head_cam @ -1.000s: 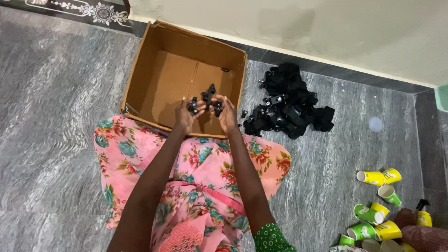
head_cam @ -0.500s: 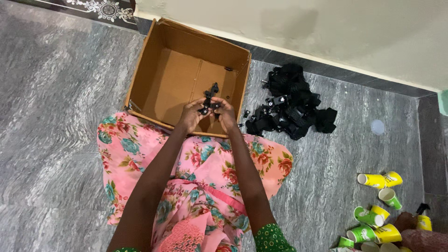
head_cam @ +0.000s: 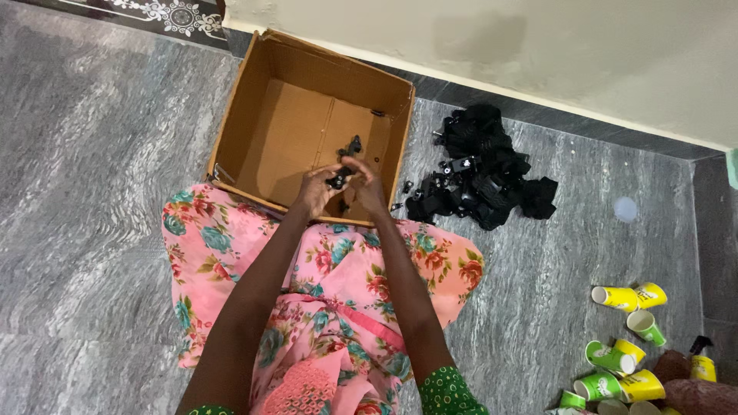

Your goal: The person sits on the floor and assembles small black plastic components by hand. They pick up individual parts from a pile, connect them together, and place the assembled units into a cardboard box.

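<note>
My left hand [head_cam: 314,192] and my right hand [head_cam: 364,188] meet over the near wall of an open brown cardboard box [head_cam: 254,115]. Together they grip a few small black plastic parts [head_cam: 344,170], held between the fingertips just inside the box. One piece sticks up above my fingers. A heap of similar black parts [head_cam: 480,173] lies on the grey floor to the right of the box, close to my right hand.
A pale wall [head_cam: 538,54] runs behind the box and the heap. Several yellow and green paper cups [head_cam: 623,338] lie scattered at the lower right. My pink floral dress [head_cam: 323,307] covers my lap below the box.
My hands have drawn closer together, bunching the black parts between the fingertips. The view has shifted slightly.
</note>
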